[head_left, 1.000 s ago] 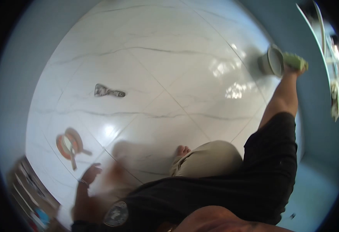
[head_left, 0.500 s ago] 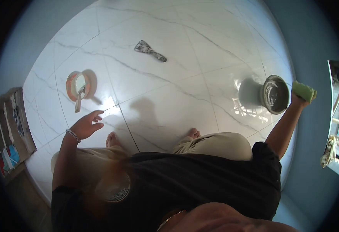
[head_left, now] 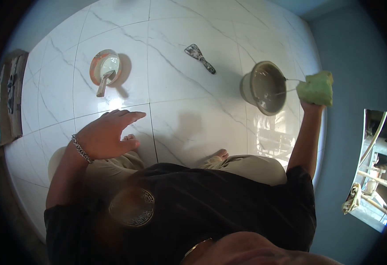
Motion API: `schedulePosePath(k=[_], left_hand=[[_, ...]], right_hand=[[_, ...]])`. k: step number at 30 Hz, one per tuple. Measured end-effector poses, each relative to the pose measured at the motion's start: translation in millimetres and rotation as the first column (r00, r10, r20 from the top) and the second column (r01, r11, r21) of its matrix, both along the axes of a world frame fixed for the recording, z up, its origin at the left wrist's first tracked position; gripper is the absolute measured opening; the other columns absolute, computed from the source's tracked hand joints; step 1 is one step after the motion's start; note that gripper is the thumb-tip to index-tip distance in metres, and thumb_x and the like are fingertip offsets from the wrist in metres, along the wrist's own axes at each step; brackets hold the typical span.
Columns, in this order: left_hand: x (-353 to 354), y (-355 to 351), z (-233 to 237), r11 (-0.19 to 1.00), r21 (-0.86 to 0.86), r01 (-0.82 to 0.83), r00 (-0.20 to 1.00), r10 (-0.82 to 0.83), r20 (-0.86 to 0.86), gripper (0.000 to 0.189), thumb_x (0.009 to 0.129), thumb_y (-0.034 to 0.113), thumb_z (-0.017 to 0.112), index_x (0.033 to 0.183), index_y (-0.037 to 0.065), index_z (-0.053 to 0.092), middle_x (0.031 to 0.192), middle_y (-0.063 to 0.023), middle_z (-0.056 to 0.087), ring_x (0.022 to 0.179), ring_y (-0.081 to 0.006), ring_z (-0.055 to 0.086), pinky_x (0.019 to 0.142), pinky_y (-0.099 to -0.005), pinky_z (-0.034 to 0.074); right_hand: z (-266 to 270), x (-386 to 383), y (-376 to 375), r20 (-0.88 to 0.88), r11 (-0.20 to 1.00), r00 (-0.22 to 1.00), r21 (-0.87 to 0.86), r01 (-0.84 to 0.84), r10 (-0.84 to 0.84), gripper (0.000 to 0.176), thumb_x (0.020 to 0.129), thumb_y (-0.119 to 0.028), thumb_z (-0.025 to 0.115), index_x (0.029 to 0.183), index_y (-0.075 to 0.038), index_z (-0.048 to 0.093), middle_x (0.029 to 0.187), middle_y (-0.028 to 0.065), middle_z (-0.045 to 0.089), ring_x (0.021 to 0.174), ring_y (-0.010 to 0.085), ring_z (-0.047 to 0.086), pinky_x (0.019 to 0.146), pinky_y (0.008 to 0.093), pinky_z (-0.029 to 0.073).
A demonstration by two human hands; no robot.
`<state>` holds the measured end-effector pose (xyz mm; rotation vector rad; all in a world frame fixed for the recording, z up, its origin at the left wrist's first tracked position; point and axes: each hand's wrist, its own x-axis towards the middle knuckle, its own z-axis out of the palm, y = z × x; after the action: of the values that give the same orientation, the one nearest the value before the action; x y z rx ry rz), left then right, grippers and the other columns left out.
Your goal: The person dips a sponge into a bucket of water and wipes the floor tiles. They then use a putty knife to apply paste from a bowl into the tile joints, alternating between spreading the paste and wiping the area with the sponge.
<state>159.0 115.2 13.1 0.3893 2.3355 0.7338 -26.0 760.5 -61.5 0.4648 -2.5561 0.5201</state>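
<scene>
Bucket hangs tilted above the floor at right, since the right hand clenches its wire handle together with a sponge. Left hand is spread wide and empty, probably for balance.

room under tiling work | marble floor tiles | putty knife | bucket

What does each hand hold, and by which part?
The right hand grips a green sponge by its lower edge and, it seems, the round grey bucket by its thin wire handle. The left hand is open and empty.
</scene>
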Motion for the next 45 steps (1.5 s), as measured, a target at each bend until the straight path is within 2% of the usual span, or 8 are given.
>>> schedulePosePath(k=[3,5,12,28,30,34,39,45], left_hand=[[8.0,-5.6,9.2,0.995,0.102,-0.018,1.0,0.016,0.022,0.063,0.085,0.027,0.071,0.141,0.007,0.049,0.129,-0.017,0.06,0.121,-0.0322,0.055,0.107,-0.043,0.042],[12.1,-7.0,18.0,0.999,0.014,-0.034,0.998,0.033,0.046,0.064,0.084,0.027,0.071,0.141,0.007,0.049,0.129,-0.0176,0.06,0.121,-0.0335,0.055,0.107,-0.0435,0.042],[24.2,-1.5,22.1,1.0,-0.025,0.015,0.998,-0.016,-0.067,0.066,0.082,0.029,0.073,0.14,0.005,0.05,0.122,-0.0174,0.061,0.118,-0.0345,0.056,0.104,-0.0436,0.043],[2.4,21.7,6.7,0.992,-0.077,0.103,0.995,-0.103,-0.001,0.068,0.084,0.033,0.071,0.143,0.008,0.048,0.125,-0.0198,0.061,0.12,-0.0344,0.055,0.106,-0.0442,0.042],[-5.2,20.5,3.3,0.989,-0.106,0.105,0.994,-0.104,0.017,0.069,0.085,0.035,0.07,0.143,0.008,0.047,0.129,-0.0189,0.059,0.123,-0.0353,0.053,0.108,-0.0446,0.041],[-20.3,28.6,-6.9,0.983,-0.136,0.119,0.993,-0.115,0.039,0.07,0.085,0.038,0.069,0.145,0.008,0.046,0.139,-0.0191,0.054,0.129,-0.0378,0.049,0.111,-0.045,0.038],[-47.0,47.3,-37.3,0.976,-0.145,0.163,0.985,-0.154,0.075,0.072,0.086,0.039,0.069,0.145,0.006,0.045,0.137,-0.0218,0.056,0.127,-0.038,0.052,0.108,-0.0446,0.041],[-78.0,76.8,-34.4,0.983,-0.096,0.154,0.988,-0.154,0.002,0.067,0.089,0.035,0.068,0.145,0.006,0.046,0.132,-0.0212,0.058,0.123,-0.035,0.055,0.106,-0.0432,0.043]], right_hand=[[10.4,-32.0,-79.3,-0.086,0.988,0.986,0.084,-0.133,0.14,0.024,0.094,-0.027,0.06,0.111,-0.011,0.058,0.099,0.0053,0.065,0.093,0.0231,0.064,0.081,0.0385,0.055],[2.5,-51.7,-115.0,0.157,0.221,0.695,-0.975,-0.003,0.701,0.026,0.096,-0.035,0.057,0.112,-0.015,0.058,0.098,0.0049,0.065,0.093,0.0233,0.064,0.083,0.0424,0.055],[-6.8,-105.5,-220.0,0.203,-0.029,0.504,-0.909,0.415,0.839,0.036,0.099,-0.045,0.05,0.121,-0.018,0.056,0.108,0.0074,0.066,0.098,0.0273,0.067,0.083,0.051,0.057],[-3.5,-133.9,-269.2,0.353,0.249,0.493,-0.931,0.265,0.795,0.043,0.098,-0.027,0.06,0.135,-0.006,0.051,0.106,0.0081,0.062,0.091,0.0196,0.065,0.079,0.0385,0.058],[27.4,-117.1,-265.9,0.726,0.557,0.525,-0.683,0.473,0.444,0.066,0.089,-0.044,0.071,0.131,0.003,0.05,0.107,0.0129,0.063,0.097,0.0228,0.066,0.082,0.0395,0.057],[-14.7,-122.1,-248.0,0.414,0.892,0.909,-0.393,0.224,-0.046,0.098,0.071,-0.065,0.079,0.129,0.007,0.047,0.124,0.0261,0.055,0.113,0.038,0.062,0.09,0.045,0.055],[-26.7,-80.1,-282.3,0.377,0.997,0.926,-0.059,0.053,-0.027,0.107,0.065,-0.076,0.075,0.143,-0.009,0.045,0.145,0.0315,0.034,0.12,0.0487,0.056,0.096,0.0516,0.051],[-9.0,-55.5,-190.5,0.427,0.99,0.904,-0.128,0.058,0.002,0.069,0.088,-0.056,0.068,0.135,-0.007,0.055,0.131,0.0215,0.053,0.101,0.0318,0.064,0.087,0.0426,0.054]])
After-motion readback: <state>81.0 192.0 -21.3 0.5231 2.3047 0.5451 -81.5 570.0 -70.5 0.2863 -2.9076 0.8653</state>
